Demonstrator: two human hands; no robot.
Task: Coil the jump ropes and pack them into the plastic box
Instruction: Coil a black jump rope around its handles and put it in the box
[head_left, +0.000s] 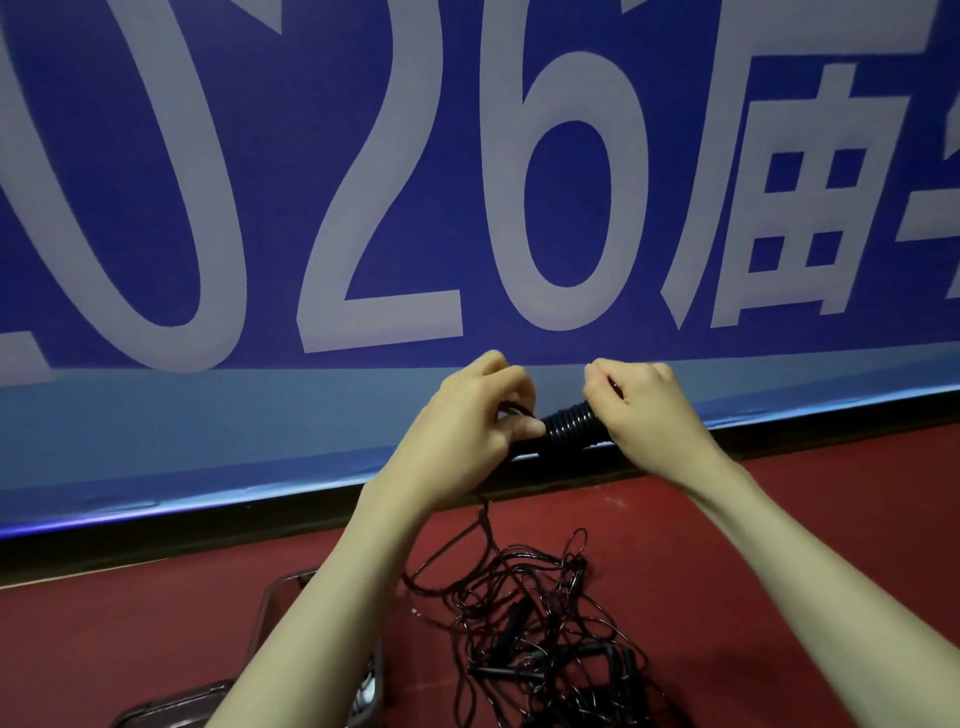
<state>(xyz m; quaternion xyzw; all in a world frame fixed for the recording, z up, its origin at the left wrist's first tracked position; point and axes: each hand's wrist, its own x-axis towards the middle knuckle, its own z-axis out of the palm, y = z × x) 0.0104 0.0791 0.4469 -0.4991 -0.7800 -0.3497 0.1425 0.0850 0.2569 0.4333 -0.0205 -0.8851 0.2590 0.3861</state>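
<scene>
I am holding one jump rope (570, 422) raised in front of me, its cord wound in tight turns around the handles. My right hand (641, 402) is gripping the right end of that bundle with curled fingers. My left hand (483, 421) is pinching the cord at the left end, thumb pressing against the last turn. From under the left hand the free cord (483, 512) is hanging down to a tangled pile of ropes (540, 629) on the red floor (779, 519).

Judged step: winding the remaining cord onto the handles. To do it well, I am keeping the right hand's grip steady, laying each turn snug beside the last, and holding light tension so no turn slips. The trailing cord is running into the pile, so it may snag; I would draw it out slowly.

The plastic box (270, 603) is sitting on the floor at lower left, partly hidden by my left forearm. A blue banner (260, 208) is filling the background.
</scene>
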